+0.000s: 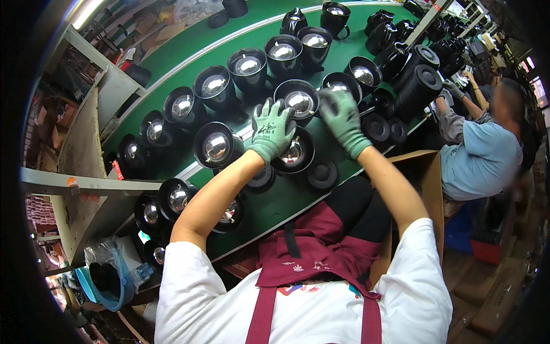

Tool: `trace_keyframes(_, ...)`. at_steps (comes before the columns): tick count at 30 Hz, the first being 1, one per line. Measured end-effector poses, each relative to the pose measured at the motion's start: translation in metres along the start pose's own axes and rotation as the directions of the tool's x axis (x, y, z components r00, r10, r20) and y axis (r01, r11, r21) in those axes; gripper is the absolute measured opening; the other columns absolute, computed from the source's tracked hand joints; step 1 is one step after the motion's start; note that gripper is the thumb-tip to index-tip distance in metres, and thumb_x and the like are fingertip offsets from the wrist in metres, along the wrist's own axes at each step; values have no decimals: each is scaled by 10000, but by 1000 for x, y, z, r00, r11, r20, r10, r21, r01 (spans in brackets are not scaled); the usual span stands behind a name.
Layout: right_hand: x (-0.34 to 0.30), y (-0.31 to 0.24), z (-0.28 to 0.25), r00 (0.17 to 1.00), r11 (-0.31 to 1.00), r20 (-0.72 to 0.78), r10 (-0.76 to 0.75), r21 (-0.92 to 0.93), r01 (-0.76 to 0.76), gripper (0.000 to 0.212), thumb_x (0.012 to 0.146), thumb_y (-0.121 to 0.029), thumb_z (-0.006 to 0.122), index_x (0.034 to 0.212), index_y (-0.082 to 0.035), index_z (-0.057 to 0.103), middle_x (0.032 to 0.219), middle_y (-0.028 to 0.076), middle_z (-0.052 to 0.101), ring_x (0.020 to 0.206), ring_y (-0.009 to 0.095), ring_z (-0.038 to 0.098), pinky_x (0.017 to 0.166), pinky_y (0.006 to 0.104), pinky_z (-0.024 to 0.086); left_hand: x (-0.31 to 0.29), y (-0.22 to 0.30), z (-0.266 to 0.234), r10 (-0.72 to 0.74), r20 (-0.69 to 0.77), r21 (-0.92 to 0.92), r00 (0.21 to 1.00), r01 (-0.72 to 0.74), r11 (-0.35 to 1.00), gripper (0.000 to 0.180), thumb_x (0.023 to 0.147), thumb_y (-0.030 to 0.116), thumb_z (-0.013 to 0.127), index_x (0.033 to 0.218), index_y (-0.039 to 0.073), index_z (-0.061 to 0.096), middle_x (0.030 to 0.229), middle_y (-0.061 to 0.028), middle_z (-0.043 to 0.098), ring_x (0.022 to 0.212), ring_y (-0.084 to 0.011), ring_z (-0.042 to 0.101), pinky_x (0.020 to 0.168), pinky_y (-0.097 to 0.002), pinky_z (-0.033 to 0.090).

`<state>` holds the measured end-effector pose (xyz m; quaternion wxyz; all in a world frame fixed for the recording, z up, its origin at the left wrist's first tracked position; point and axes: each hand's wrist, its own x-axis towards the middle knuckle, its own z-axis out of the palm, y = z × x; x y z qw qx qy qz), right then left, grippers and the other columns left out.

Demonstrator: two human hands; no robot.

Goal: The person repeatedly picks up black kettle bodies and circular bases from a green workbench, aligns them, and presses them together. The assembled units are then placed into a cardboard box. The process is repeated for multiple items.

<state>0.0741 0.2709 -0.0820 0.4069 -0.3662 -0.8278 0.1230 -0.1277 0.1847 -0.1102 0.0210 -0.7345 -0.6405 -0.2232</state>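
Note:
Both my hands wear green gloves with dark fingertips. My left hand (271, 131) is over the near rim of a black jug shell (299, 98), whose inside shows a mirror-like silver dome. Its fingers are apart, and below it a second black shell (294, 153) with a silver dome is partly covered. On the other side of the first shell is my right hand (344, 119), its fingers smeared by motion. Whether it grips anything cannot be made out. Close to its fingers stands another domed shell (339, 85). A round black disc (322, 174) lies near the table edge.
Rows of similar shells stand along the green table (180, 64). Stacked black discs (423, 86) are at the right, behind loose ones (376, 127). An open cardboard box (427, 178) is beside my right arm. Another person (480, 146) sits at the right. A blue basin (117, 281) is lower left.

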Motion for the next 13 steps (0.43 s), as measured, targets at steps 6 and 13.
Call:
trace_keyframes(6, 75, 95, -49, 990, 891, -99, 95, -435, -129, 431, 813, -298, 673, 1213, -165, 587, 1155, 98, 582, 1094, 333, 552, 929, 469, 445, 25, -5, 4, 102, -148, -195, 984, -130, 972, 515, 833, 287, 644, 1304, 109, 540, 1358, -158, 486, 1308, -352, 421, 1107, -482, 282)
trace_keyframes(13, 194, 204, -43, 865, 579, 75, 496, -771, -265, 741, 829, -495, 654, 1429, -131, 413, 1374, 127, 463, 1266, 351, 452, 1037, 546, 387, 90, -125, 66, -237, 792, 257, 562, 46, 965, 547, 855, 301, 615, 1345, 66, 556, 1374, -251, 518, 1320, -381, 455, 1081, -519, 355)
